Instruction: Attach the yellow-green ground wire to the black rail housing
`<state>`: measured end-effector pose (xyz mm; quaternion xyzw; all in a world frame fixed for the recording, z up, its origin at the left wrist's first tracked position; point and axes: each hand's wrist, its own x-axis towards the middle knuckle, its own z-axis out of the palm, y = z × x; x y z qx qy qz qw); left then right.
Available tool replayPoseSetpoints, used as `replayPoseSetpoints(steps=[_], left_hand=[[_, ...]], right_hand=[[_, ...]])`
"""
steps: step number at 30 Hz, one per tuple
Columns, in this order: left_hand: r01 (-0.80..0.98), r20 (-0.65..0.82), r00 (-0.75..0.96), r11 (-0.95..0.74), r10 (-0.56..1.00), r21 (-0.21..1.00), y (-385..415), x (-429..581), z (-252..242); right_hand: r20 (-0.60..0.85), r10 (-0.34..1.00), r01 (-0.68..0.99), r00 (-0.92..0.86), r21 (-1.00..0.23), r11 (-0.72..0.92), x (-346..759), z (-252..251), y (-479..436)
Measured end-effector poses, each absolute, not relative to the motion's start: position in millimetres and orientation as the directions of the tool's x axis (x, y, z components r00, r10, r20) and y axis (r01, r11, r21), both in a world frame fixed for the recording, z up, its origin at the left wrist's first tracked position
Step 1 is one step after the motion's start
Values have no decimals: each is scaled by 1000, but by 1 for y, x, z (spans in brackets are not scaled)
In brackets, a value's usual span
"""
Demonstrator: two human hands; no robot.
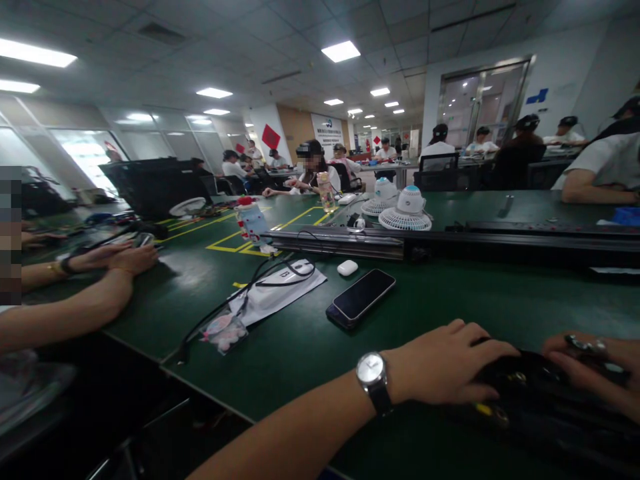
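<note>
My left hand (445, 363), with a wristwatch (373, 380) on the wrist, lies on a black bag-like object (545, 407) on the green table (450, 300); its fingers are stretched flat over the top. My right hand (595, 370) rests on the same black object at the right edge, fingers curled around a small dark metal piece (587, 347) that I cannot name. The lower part of the black object runs out of view.
Two stacked phones (361, 297), a white earbud case (347, 268), a white pouch with cables (280, 290) and a small packet (225, 331) lie ahead. Two desk fans (405, 210) stand behind a black rail (450, 243). A neighbour's forearms (85, 293) rest at left; several people sit further back.
</note>
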<state>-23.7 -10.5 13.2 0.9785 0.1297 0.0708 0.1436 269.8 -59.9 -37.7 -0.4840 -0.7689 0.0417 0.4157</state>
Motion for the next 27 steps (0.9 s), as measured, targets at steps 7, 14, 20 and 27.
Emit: replayPoseSetpoints(steps=[7,14,20,27], left_hand=[[250,118,944,-903,307,350,-8,-24,17],[272,115,936,-889,334,369,-7,-26,21],[294,103,930,-882,353,368,-7,-26,23],[263,156,927,-888,341,378,-3,-22,18]], right_hand=[[367,879,803,-303,-398,443,258,-10,-68],[337,905,826,-260,-408,390,247,3,-71],[224,917,793,-329,-462,398,248,7,-68],[196,908,798,-372,-433,420,249,17,-68]])
